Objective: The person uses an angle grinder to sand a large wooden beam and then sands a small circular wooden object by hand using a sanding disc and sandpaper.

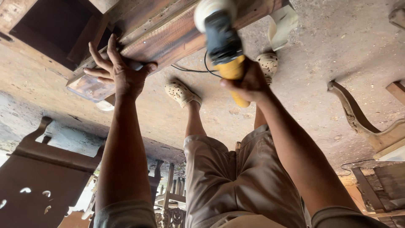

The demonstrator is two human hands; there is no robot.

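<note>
the left hand [122,71] lies flat with fingers spread on a long wooden plank [168,36], pressing on its end; nothing is clenched in it, the palm and fingertips only bear on the wood. the right hand [247,84] is closed around the yellow handle of a power sander [221,40], whose grey body and pale round head reach away from the hand to the plank's face, just beside the left hand's thumb side. the sander's head is blurred, so whether it touches the wood cannot be told. a black cord [192,69] loops from the tool between the two hands and runs over the dusty concrete floor [329,46]

the plank rests on a dark wooden frame [50,25] beyond the left hand, one worn, paler end jutting out under that hand's wrist. between the forearms show the person's own legs in beige shorts [236,177] and two pale perforated clogs [181,93], one near each hand. a scrap of pale sheet [282,25] lies beyond the right hand. well off to the right hand's outer side sits a carved curved wooden leg [358,120]; on the left arm's outer side stands a dark brown cut-out wooden panel [42,173]
</note>
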